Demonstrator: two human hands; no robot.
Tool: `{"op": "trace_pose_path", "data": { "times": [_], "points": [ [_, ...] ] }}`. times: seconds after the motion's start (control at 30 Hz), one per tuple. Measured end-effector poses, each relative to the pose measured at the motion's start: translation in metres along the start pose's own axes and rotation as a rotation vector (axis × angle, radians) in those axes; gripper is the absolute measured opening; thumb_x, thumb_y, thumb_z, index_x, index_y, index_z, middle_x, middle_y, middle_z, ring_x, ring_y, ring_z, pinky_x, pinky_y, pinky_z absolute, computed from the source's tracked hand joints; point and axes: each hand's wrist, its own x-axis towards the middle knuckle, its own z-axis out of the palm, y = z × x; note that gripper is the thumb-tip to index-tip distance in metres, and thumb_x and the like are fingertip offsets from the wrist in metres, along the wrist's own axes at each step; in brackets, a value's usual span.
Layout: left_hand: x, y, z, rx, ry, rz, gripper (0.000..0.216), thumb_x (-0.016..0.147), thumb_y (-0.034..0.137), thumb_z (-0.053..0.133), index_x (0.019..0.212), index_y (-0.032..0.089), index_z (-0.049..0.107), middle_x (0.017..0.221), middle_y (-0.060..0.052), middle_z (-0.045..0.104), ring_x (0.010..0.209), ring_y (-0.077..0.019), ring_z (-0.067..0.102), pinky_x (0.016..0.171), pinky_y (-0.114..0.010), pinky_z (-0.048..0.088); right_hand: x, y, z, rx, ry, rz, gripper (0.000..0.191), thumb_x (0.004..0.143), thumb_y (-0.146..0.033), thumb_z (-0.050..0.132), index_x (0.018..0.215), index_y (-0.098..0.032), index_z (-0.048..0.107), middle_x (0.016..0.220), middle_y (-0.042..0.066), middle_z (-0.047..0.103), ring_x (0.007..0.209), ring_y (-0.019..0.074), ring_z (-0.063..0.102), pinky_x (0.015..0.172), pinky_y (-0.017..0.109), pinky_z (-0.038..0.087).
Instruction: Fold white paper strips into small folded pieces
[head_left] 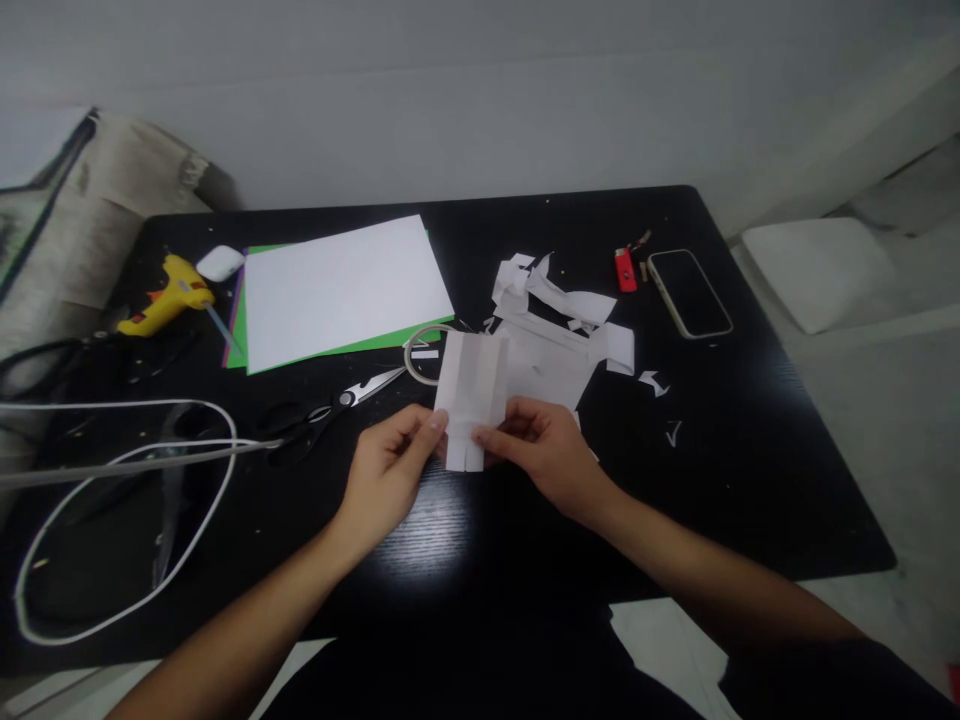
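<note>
A folded piece of white paper [471, 385] with lengthwise creases and a narrower, slit lower end is held up above the table between both hands. My left hand [390, 465] pinches its lower left edge, thumb in front. My right hand [551, 450] grips the lower right side, with the thumb pressed on the front and the fingers behind. Behind the folded piece lie white paper scraps [559, 350], some curled. A roll of tape [420, 355] lies partly hidden by the folded paper. Scissors [346, 398] with black handles rest open to the left.
On the black table [675, 500] are white sheets [345, 290] over green ones, a yellow glue gun [172, 295], and a white case [220, 263]. A white cable [217, 520] loops at left. A red lighter [625, 270] and a phone [688, 293] lie at right.
</note>
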Motion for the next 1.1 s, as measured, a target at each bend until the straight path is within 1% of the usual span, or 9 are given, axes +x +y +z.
{"op": "trace_pose_path", "data": {
  "times": [0.07, 0.2, 0.3, 0.4, 0.6, 0.7, 0.87, 0.97, 1.1],
  "points": [
    [-0.0012, -0.0007, 0.0017, 0.047, 0.019, 0.013, 0.035, 0.1, 0.037, 0.063, 0.072, 0.018, 0.07, 0.067, 0.0, 0.069, 0.064, -0.0123, 0.062, 0.063, -0.022, 0.049, 0.0002, 0.001, 0.0003, 0.0, 0.003, 0.01, 0.034, 0.069, -0.042, 0.097, 0.083, -0.019, 0.077, 0.081, 0.002, 0.08, 0.076, 0.0181, 0.077, 0.079, 0.034, 0.066],
    [-0.0012, -0.0009, 0.0017, 0.058, 0.03, -0.011, 0.026, 0.092, 0.036, 0.073, 0.073, 0.018, 0.069, 0.065, 0.001, 0.068, 0.06, -0.0124, 0.06, 0.059, -0.022, 0.048, 0.0005, 0.0003, 0.0005, -0.003, 0.007, 0.01, 0.035, 0.068, -0.043, 0.097, 0.082, -0.019, 0.077, 0.08, 0.001, 0.079, 0.074, 0.0174, 0.077, 0.077, 0.033, 0.066],
    [-0.0002, 0.0007, -0.0013, 0.075, 0.042, -0.001, 0.027, 0.092, 0.034, 0.072, 0.071, 0.019, 0.068, 0.063, 0.001, 0.067, 0.059, -0.0124, 0.059, 0.059, -0.022, 0.047, 0.0002, -0.0024, 0.0005, 0.006, 0.01, 0.003, 0.036, 0.071, -0.047, 0.095, 0.077, -0.019, 0.074, 0.077, 0.001, 0.078, 0.074, 0.0174, 0.076, 0.077, 0.034, 0.067],
    [0.0005, 0.002, -0.0039, 0.081, 0.047, 0.009, 0.027, 0.093, 0.033, 0.071, 0.071, 0.018, 0.068, 0.063, 0.001, 0.067, 0.059, -0.0118, 0.057, 0.059, -0.022, 0.045, -0.0004, -0.004, 0.0005, 0.021, 0.011, -0.019, 0.036, 0.073, -0.049, 0.094, 0.075, -0.021, 0.071, 0.077, 0.0, 0.076, 0.077, 0.0173, 0.076, 0.081, 0.036, 0.067],
    [0.0018, 0.0018, -0.005, 0.021, 0.004, -0.007, 0.024, 0.092, 0.034, 0.073, 0.074, 0.019, 0.07, 0.065, 0.001, 0.068, 0.061, -0.012, 0.059, 0.062, -0.022, 0.048, -0.0009, -0.0029, 0.0009, 0.012, -0.018, -0.093, 0.034, 0.084, -0.055, 0.085, 0.082, -0.022, 0.075, 0.083, 0.0, 0.074, 0.079, 0.017, 0.074, 0.085, 0.037, 0.067],
    [0.0027, 0.0017, -0.0053, 0.002, -0.014, -0.026, 0.024, 0.093, 0.036, 0.073, 0.075, 0.018, 0.071, 0.066, 0.001, 0.07, 0.061, -0.0124, 0.06, 0.062, -0.023, 0.048, -0.0012, -0.0028, 0.0016, -0.001, -0.007, -0.125, 0.033, 0.087, -0.054, 0.083, 0.083, -0.022, 0.075, 0.081, 0.0, 0.074, 0.076, 0.0165, 0.073, 0.081, 0.036, 0.067],
    [0.0032, 0.0044, -0.005, 0.011, -0.044, -0.037, 0.027, 0.092, 0.035, 0.074, 0.071, 0.018, 0.071, 0.064, -0.001, 0.071, 0.058, -0.0128, 0.061, 0.06, -0.023, 0.049, -0.0028, -0.0029, 0.0025, -0.016, -0.007, -0.153, 0.032, 0.08, -0.052, 0.089, 0.087, -0.023, 0.076, 0.081, 0.0, 0.076, 0.077, 0.017, 0.074, 0.076, 0.033, 0.065],
    [0.0026, 0.0071, -0.0047, -0.008, -0.077, -0.028, 0.031, 0.094, 0.038, 0.072, 0.071, 0.018, 0.072, 0.064, -0.002, 0.073, 0.059, -0.0141, 0.065, 0.062, -0.024, 0.052, -0.0039, -0.0033, 0.0019, -0.096, 0.03, -0.141, 0.034, 0.08, -0.052, 0.089, 0.077, -0.022, 0.074, 0.074, 0.0, 0.075, 0.073, 0.0178, 0.073, 0.073, 0.034, 0.064],
    [0.0017, 0.0084, -0.0046, 0.018, -0.062, -0.01, 0.036, 0.097, 0.043, 0.068, 0.07, 0.019, 0.073, 0.066, -0.003, 0.074, 0.062, -0.0155, 0.068, 0.064, -0.025, 0.055, -0.0035, -0.0035, 0.001, -0.101, 0.052, -0.102, 0.039, 0.078, -0.054, 0.089, 0.069, -0.022, 0.069, 0.07, 0.0, 0.074, 0.069, 0.0188, 0.073, 0.071, 0.036, 0.064]
  ]
}}
